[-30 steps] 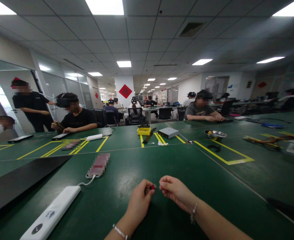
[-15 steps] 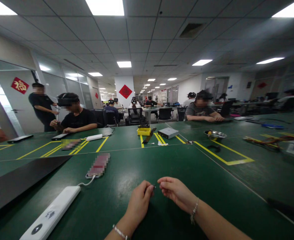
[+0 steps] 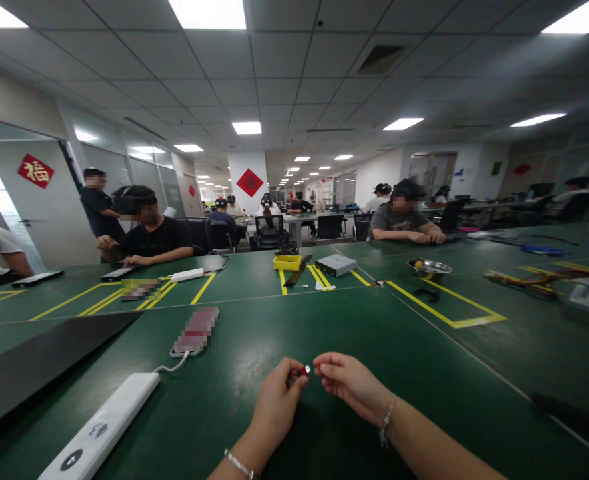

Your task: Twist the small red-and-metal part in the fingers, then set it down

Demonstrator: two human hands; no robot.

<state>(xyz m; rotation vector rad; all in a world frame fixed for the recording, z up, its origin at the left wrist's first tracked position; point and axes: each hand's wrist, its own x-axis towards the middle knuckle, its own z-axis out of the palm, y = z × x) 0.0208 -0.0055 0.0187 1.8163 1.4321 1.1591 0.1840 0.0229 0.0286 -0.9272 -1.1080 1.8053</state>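
Note:
My left hand (image 3: 279, 393) is closed in a pinch on a small dark and red piece with a shiny silver end (image 3: 307, 369), which sticks out past the fingertips towards the right. Facing it, my right hand (image 3: 343, 377) also has thumb and forefinger pressed together. A speck of red shows at the right fingertips, too small to name. A narrow gap separates the two hands, which are held low over the green table (image 3: 254, 333). Both wrists wear bracelets.
To the left lie a white power bank-like bar (image 3: 107, 423), a cabled phone (image 3: 197, 331) and a black panel (image 3: 49, 360). Farther off are a yellow box (image 3: 287, 262), a grey metal box (image 3: 336, 265) and a metal bowl (image 3: 429, 267). Co-workers sit across the table.
The piece in my left hand has turned, so its silver end and red part now show. Both hands stay nearly in place. A standing person at the left has shifted right.

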